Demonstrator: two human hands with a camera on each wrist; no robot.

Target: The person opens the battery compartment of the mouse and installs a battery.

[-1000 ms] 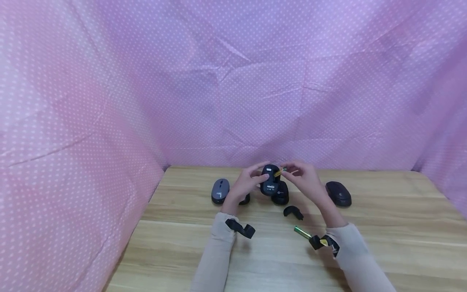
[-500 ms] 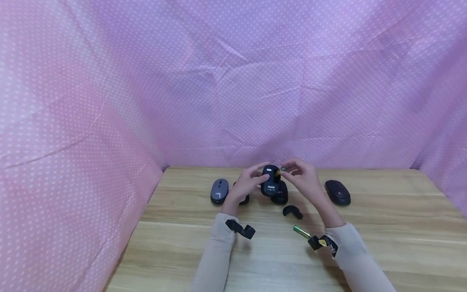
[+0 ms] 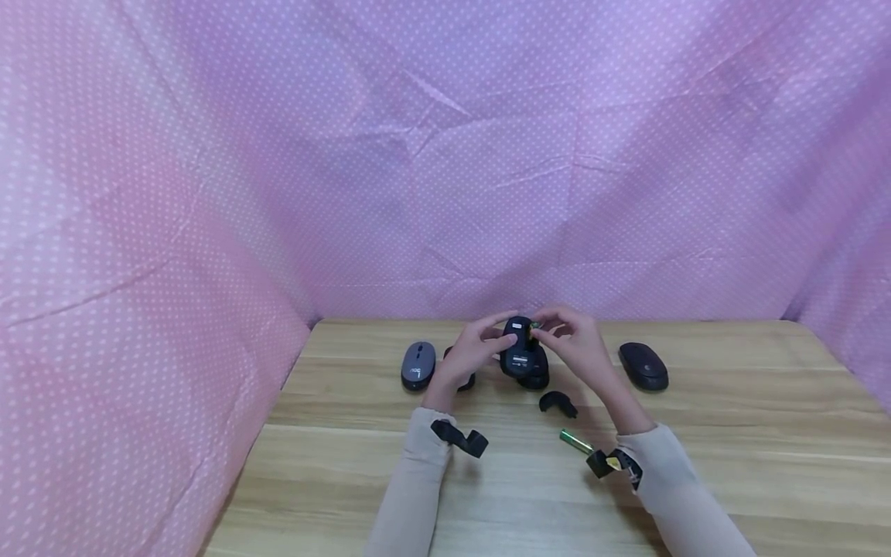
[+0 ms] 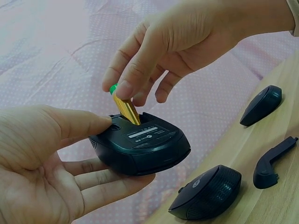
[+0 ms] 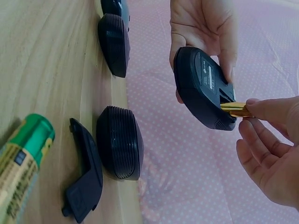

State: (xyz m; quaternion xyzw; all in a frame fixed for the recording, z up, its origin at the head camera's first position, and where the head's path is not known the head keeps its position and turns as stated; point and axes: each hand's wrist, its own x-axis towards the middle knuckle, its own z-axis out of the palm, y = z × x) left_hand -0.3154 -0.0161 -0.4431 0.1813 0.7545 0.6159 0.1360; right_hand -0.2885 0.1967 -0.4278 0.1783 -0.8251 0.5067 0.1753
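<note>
While the left grip (image 4: pixel 49 163) holds an upturned mouse (image 4: pixel 140 151), right grip (image 4: pixel 161 53) pinching a green-ended battery (image 4: pixel 126 109), tilted, partly inside it

Battery (image 4: pixel 130 113) lower end hidden inside mouse (image 4: pixel 149 151), below right fingertips (image 4: pixel 124 90); label print (image 4: pixel 144 134) near left thumb (image 4: pixel 88 124) too small.

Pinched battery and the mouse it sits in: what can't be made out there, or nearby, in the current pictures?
Inner end of the pinched battery: left wrist view, hidden inside the held mouse.
Fine print on the label: left wrist view, too small and blurred to read.
Far end of the loose battery: right wrist view, cut off at the lower left.
Most of a dark mouse: head view, hidden by the left hand.
</note>
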